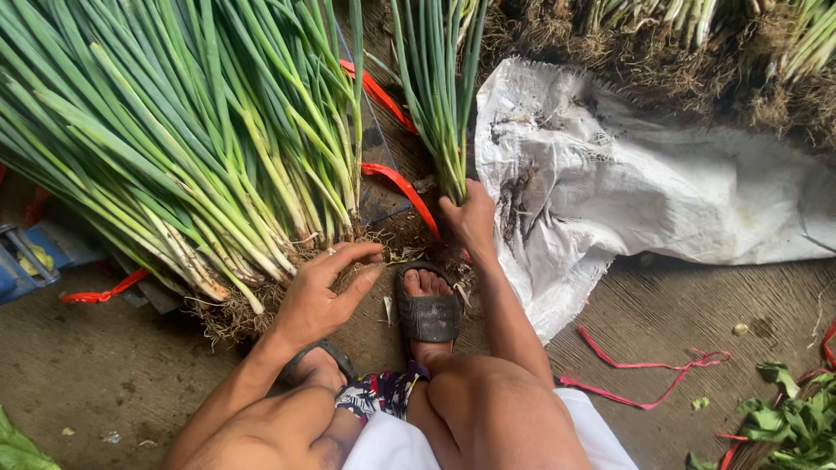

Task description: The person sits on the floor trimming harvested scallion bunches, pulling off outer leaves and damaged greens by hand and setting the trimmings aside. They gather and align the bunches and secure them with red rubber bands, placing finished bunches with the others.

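Right hand, frame centre: fingers clenched around small upright bunch of green spring onions. Left hand: fingers released, resting on large rooted green-onion pile, upper left.

A large heap of green spring onions with earthy roots blocks the left side, and a crumpled white woven sack fills the right. Between them runs a narrow gap, crossed by a red plastic strap. Bare brown ground lies open at lower left, with scattered pink string at lower right.
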### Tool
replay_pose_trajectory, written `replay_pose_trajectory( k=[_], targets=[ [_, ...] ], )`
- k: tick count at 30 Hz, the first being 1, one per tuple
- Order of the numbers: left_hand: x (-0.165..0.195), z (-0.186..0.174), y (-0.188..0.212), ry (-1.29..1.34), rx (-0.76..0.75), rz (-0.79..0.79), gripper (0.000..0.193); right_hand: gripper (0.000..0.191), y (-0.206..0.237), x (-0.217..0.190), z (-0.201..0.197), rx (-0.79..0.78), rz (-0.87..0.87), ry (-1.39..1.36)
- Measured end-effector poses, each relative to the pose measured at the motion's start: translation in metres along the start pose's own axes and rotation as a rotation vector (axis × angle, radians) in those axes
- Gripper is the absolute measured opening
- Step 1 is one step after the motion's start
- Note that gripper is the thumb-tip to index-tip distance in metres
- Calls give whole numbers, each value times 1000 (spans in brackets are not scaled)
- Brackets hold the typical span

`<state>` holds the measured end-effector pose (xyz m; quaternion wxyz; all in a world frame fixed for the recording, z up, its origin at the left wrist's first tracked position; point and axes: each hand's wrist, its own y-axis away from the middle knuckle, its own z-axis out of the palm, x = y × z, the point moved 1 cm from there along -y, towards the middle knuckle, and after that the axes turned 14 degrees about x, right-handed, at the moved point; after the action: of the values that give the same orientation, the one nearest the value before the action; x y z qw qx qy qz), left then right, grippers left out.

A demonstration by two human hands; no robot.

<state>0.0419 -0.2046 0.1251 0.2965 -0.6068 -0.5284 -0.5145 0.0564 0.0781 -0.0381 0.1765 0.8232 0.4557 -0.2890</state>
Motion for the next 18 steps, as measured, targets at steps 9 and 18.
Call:
replay_pose_trajectory(
  k=[9,18],
  targets=[
    [-30,40,5,290,-183,-258,37,51,-1,-22,-13,-73,157,-59],
    [-10,74,1,282,-64,-65,66,39,2,-7,-34,-298,738,-1061]
  ],
)
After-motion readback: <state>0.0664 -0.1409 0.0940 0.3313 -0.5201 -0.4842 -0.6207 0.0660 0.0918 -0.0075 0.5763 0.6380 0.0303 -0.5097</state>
